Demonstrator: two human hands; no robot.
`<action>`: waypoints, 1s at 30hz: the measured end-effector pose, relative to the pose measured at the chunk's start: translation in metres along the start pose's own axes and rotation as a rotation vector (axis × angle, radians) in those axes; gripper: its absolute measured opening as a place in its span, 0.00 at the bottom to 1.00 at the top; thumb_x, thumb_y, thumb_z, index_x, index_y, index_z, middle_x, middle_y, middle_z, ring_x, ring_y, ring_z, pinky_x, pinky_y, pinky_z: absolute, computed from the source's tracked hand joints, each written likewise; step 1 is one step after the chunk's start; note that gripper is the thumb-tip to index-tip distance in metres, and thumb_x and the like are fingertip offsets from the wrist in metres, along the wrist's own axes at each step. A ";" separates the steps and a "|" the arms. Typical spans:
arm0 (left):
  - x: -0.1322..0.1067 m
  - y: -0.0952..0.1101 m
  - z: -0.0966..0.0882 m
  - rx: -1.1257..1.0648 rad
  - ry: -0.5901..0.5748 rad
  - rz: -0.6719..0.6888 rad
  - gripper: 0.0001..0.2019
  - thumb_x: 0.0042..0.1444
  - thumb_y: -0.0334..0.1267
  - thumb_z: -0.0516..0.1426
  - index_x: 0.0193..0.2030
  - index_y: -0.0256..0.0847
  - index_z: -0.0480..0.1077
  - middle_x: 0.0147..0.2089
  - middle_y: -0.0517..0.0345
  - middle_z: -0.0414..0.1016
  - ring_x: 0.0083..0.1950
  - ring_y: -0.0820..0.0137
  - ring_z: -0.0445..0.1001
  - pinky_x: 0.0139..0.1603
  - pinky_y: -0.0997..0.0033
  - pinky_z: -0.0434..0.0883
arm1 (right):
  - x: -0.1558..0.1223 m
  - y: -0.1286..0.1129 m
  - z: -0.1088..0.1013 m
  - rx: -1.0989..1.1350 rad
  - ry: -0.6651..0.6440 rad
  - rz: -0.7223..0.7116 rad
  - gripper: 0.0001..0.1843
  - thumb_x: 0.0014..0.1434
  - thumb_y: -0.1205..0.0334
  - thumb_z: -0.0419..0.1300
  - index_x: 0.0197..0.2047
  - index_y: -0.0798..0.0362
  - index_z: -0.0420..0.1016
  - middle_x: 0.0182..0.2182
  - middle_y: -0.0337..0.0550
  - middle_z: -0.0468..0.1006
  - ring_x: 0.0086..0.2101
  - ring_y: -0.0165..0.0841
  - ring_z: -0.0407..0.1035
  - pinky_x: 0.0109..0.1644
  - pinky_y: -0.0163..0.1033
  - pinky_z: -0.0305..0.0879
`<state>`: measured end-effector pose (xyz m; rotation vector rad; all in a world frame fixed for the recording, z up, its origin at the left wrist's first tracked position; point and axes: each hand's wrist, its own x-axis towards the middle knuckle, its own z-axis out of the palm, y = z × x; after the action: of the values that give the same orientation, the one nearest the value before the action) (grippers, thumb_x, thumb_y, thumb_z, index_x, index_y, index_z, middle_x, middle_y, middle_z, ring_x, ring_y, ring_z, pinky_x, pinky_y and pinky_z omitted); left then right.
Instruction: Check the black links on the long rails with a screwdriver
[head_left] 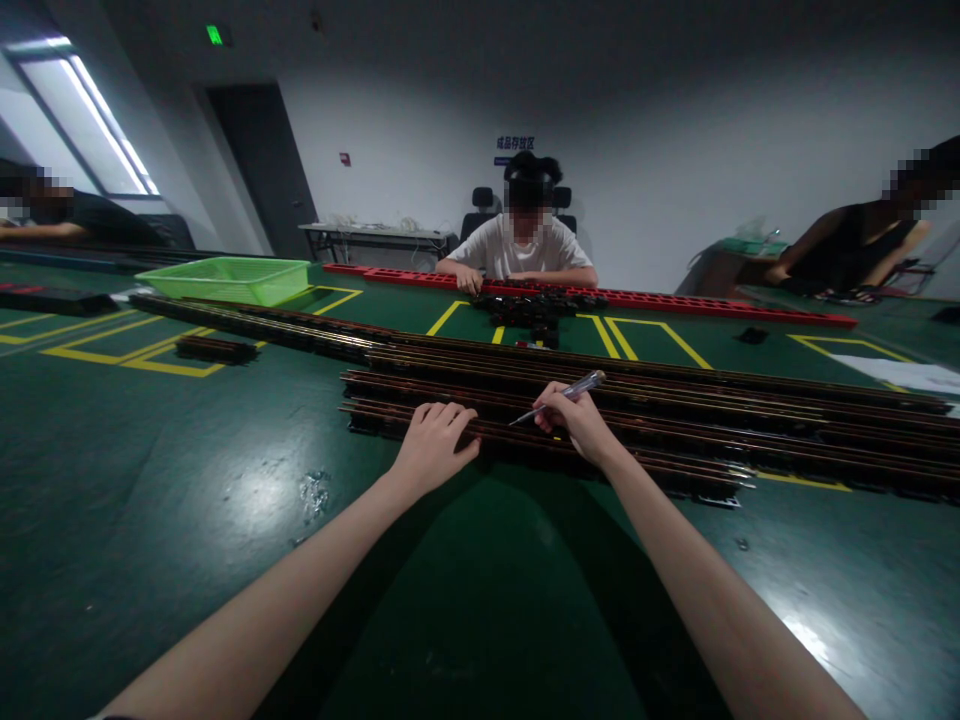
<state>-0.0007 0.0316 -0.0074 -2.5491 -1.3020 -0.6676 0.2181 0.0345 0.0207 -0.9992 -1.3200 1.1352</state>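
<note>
My right hand (pixel 571 420) is closed around a slim screwdriver (pixel 581 384) with a clear handle. Its thin metal shaft slants down to the left, the tip over a bundle of long dark track-like strips (pixel 660 462) with copper-coloured rails. I cannot tell whether the tip touches them. My left hand (pixel 436 440) lies on the near strips, fingers apart and slightly bent over them, thumb out to the right. Longer strips (pixel 480 358) of the same look lie just behind, running across the table.
A light green basket (pixel 232 280) stands at the back left near a short strip bundle (pixel 216 349). Across the green table (pixel 187 500), a person (pixel 517 245) handles dark parts (pixel 536 305) by a red slotted bar (pixel 675 302). Other people sit at left and right. Paper (pixel 900 373) lies at right.
</note>
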 end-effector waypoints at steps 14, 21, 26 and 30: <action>0.000 0.000 -0.001 0.002 -0.014 -0.003 0.15 0.59 0.42 0.49 0.49 0.38 0.66 0.48 0.51 0.71 0.50 0.61 0.67 0.54 0.56 0.59 | 0.000 -0.001 0.001 -0.012 -0.002 0.001 0.06 0.44 0.62 0.57 0.21 0.54 0.68 0.16 0.38 0.71 0.18 0.26 0.64 0.22 0.32 0.59; 0.000 0.000 0.000 -0.005 0.003 -0.002 0.15 0.58 0.42 0.49 0.48 0.39 0.66 0.48 0.51 0.71 0.50 0.62 0.67 0.54 0.57 0.60 | 0.000 -0.001 0.001 -0.020 0.006 0.007 0.06 0.44 0.61 0.58 0.20 0.54 0.68 0.15 0.38 0.70 0.18 0.27 0.63 0.21 0.32 0.58; 0.000 0.000 0.000 -0.013 0.003 -0.004 0.15 0.58 0.42 0.50 0.49 0.38 0.66 0.48 0.51 0.72 0.50 0.62 0.67 0.54 0.57 0.59 | 0.000 -0.002 0.001 -0.015 0.005 0.007 0.07 0.44 0.61 0.58 0.20 0.54 0.68 0.15 0.38 0.70 0.18 0.26 0.63 0.21 0.32 0.58; 0.000 0.000 0.001 -0.010 0.002 -0.003 0.15 0.58 0.42 0.50 0.49 0.38 0.66 0.48 0.51 0.72 0.50 0.61 0.67 0.54 0.57 0.59 | 0.000 -0.001 0.001 -0.011 0.003 0.003 0.07 0.44 0.61 0.58 0.20 0.54 0.68 0.15 0.38 0.70 0.18 0.26 0.63 0.21 0.32 0.58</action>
<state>-0.0006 0.0321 -0.0082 -2.5541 -1.3059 -0.6779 0.2174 0.0343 0.0218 -1.0103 -1.3242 1.1297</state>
